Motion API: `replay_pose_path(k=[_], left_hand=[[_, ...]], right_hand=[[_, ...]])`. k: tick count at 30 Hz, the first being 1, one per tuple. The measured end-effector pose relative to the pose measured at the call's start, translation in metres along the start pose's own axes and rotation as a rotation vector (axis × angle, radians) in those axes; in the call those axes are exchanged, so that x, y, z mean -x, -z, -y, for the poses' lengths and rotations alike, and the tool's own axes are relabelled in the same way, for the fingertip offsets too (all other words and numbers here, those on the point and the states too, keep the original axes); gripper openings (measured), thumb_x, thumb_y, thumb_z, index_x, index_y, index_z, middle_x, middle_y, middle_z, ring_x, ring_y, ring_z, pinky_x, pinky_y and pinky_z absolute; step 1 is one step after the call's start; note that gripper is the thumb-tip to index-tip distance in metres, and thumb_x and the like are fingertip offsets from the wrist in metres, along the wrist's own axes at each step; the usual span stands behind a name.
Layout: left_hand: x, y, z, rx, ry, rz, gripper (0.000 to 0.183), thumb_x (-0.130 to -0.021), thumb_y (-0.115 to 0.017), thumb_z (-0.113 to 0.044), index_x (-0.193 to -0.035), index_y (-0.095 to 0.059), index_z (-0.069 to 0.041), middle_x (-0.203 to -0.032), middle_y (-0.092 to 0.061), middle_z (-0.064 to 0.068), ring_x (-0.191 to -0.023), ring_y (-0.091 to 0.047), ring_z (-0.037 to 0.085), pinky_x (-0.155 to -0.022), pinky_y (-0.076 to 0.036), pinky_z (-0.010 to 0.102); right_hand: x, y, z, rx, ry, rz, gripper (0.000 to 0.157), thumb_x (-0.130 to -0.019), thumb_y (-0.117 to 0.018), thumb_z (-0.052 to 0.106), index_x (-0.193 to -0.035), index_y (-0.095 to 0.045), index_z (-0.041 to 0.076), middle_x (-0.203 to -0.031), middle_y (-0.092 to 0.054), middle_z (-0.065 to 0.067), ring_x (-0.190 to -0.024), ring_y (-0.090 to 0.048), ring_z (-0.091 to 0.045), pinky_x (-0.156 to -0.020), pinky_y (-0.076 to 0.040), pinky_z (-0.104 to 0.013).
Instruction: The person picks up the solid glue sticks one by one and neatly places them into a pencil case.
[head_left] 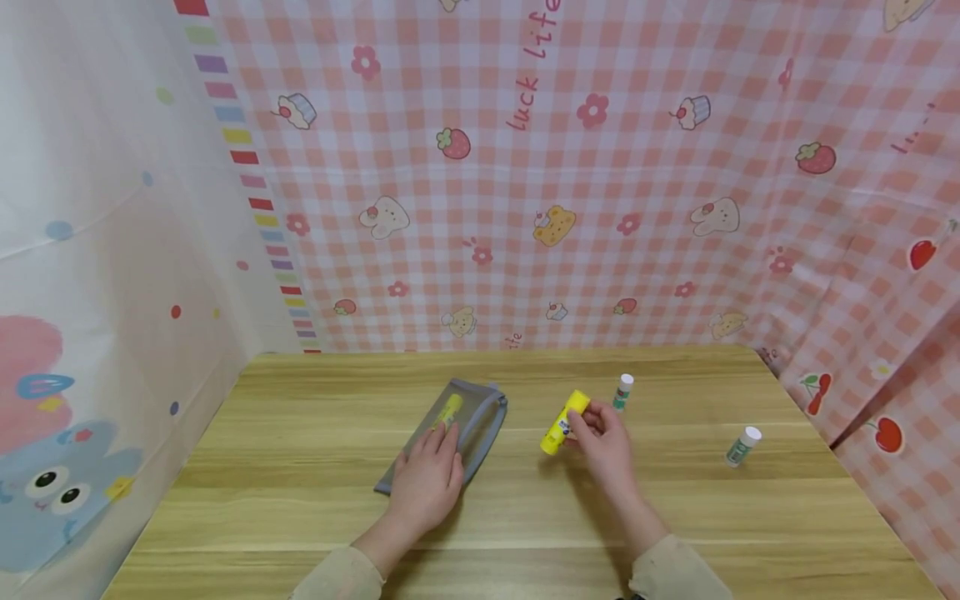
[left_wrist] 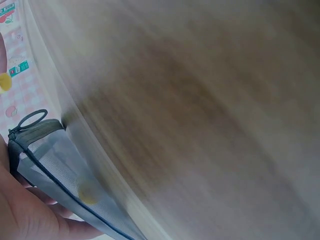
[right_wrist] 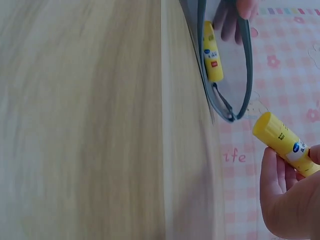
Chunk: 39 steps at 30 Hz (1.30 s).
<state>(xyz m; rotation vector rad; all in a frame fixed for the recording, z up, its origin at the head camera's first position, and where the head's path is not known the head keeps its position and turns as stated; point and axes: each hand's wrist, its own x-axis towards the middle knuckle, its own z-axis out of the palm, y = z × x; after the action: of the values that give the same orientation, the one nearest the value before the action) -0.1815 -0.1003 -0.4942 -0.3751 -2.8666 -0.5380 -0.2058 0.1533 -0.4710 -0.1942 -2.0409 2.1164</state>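
Note:
A grey mesh zipper pouch [head_left: 480, 454] lies on the table with its right-hand side gaping. My left hand [head_left: 427, 483] lies over its near part, fingers across the mesh and thumb at the opening's edge, gripping the upper layer. Inside the pouch is a yellow glue stick [right_wrist: 212, 55], partly covered by that hand in the head view. To the right of the pouch, my right hand [head_left: 606, 442] pinches a second yellow glue stick [head_left: 564, 423] between thumb and fingers. It is tilted and held above the tabletop, apart from the pouch opening.
Two small white-capped glue sticks with green labels stand on the wooden table [head_left: 300, 533]: one [head_left: 622, 392] just behind my right hand, the other [head_left: 742, 447] farther right. A pink checked cloth [head_left: 510, 250] hangs behind the table, and a white printed one [head_left: 135, 250] hangs at left.

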Motion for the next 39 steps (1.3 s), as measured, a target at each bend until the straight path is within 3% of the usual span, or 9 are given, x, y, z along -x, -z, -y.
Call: replay_pose_path(k=[6, 20, 39], left_hand=[[0.000, 0.001, 0.000, 0.004, 0.003, -0.002, 0.047, -0.102, -0.045, -0.027, -0.144, -0.052, -0.005, -0.145, -0.050, 0.018, -0.131, -0.045, 0.040, -0.095, -0.036, 0.072], [0.000, 0.000, -0.001, -0.014, -0.002, -0.005, 0.047, -0.102, -0.045, -0.026, -0.143, -0.051, -0.005, -0.144, -0.050, 0.018, -0.131, -0.045, 0.039, -0.095, -0.037, 0.071], [-0.001, -0.001, -0.001, -0.004, 0.000, -0.009, 0.048, -0.102, -0.047, -0.027, -0.144, -0.051, -0.006, -0.144, -0.050, 0.018, -0.131, -0.045, 0.039, -0.096, -0.037, 0.071]], right_hand=[[0.001, -0.016, -0.006, 0.015, -0.059, 0.024, 0.028, -0.096, -0.061, 0.002, -0.117, -0.050, -0.012, -0.098, -0.062, -0.015, -0.076, -0.062, -0.010, -0.074, -0.059, -0.040], [0.005, -0.045, -0.017, -0.020, -0.188, 0.097, 0.035, -0.098, -0.062, 0.010, -0.122, -0.048, -0.011, -0.102, -0.064, -0.016, -0.075, -0.063, -0.013, -0.066, -0.059, -0.032], [0.009, -0.070, -0.024, 0.002, -0.222, 0.128, 0.028, -0.095, -0.063, 0.008, -0.113, -0.051, -0.010, -0.095, -0.062, -0.015, -0.068, -0.061, -0.014, -0.063, -0.059, -0.034]])
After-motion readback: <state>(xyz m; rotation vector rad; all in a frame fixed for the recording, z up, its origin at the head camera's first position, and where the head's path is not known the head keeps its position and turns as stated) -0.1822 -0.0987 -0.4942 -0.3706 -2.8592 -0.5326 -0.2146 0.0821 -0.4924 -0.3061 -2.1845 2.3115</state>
